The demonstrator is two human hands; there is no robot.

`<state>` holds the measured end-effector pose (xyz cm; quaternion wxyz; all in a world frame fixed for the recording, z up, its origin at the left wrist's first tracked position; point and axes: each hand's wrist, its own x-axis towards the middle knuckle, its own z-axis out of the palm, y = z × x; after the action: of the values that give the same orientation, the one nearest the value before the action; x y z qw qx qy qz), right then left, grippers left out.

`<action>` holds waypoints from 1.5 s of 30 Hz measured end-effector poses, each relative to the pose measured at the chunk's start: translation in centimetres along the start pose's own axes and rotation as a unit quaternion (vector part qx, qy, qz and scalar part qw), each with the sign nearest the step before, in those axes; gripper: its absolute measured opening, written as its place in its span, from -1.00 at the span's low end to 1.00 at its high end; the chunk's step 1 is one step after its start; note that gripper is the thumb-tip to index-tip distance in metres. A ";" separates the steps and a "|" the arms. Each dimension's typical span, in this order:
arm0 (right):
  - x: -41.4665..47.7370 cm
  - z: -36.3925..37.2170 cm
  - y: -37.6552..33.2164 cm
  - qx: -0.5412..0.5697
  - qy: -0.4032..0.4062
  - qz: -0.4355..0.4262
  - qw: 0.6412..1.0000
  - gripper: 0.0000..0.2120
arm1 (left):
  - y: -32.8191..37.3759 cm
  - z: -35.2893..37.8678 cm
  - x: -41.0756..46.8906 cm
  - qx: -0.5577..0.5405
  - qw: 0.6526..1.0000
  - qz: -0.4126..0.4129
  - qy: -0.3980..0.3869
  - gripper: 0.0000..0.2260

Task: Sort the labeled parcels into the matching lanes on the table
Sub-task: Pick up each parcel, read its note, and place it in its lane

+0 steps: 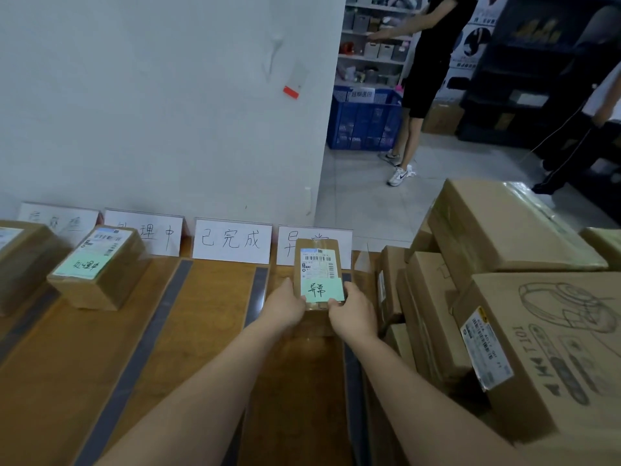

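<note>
Both hands, left hand and right hand, grip the small brown cardboard parcel with the green note by its near corners, fingers curled round, over the wooden counter in the rightmost lane — it looks light, stiff, easy by the edges.

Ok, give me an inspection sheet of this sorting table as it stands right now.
Surface: wooden table, dark tape strips marking lanes, white sign cards at back.
Job's things: green-noted parcel at the rightmost lane; second parcel in another lane, left.
Clutter: cardboard boxes stacked at right.
Hands: left hand and right hand both grip the parcel's near end.
Cables: possible thin cord at far right, off the table.
Surroundings: white wall, blue crate, shelves, person in black.
</note>
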<state>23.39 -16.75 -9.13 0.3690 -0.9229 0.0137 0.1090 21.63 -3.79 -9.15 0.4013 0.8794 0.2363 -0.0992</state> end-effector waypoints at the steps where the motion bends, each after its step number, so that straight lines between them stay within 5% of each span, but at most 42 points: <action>1: -0.3 -0.2 -0.1 -0.001 0.001 -0.016 1.000 -0.64 | 0.2 -0.3 -0.3 0.021 1.000 0.009 0.004 -0.76; 11: -5.1 -3.8 -2.1 -0.094 0.022 -0.170 0.981 -0.48 | 2.1 -3.5 -6.8 0.202 0.963 0.150 0.092 -0.54; 23: -15.2 -9.6 -3.7 -0.218 0.087 -0.283 0.930 -0.44 | 2.4 -7.1 -17.2 0.301 0.901 0.252 0.186 -0.60; 37: -31.6 -16.8 1.0 -0.268 0.189 -0.202 0.923 -0.47 | 1.9 -5.1 -33.3 0.291 0.862 0.368 0.191 -0.60; 45: -36.0 -20.9 7.0 -0.279 0.180 -0.116 0.936 -0.50 | 4.5 0.7 -37.5 0.278 0.852 0.417 0.151 -0.57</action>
<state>-8.52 -38.14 8.50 0.0978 -0.9882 -0.0582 -0.1028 -8.72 -19.48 6.99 0.1036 0.9744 -0.1318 0.1497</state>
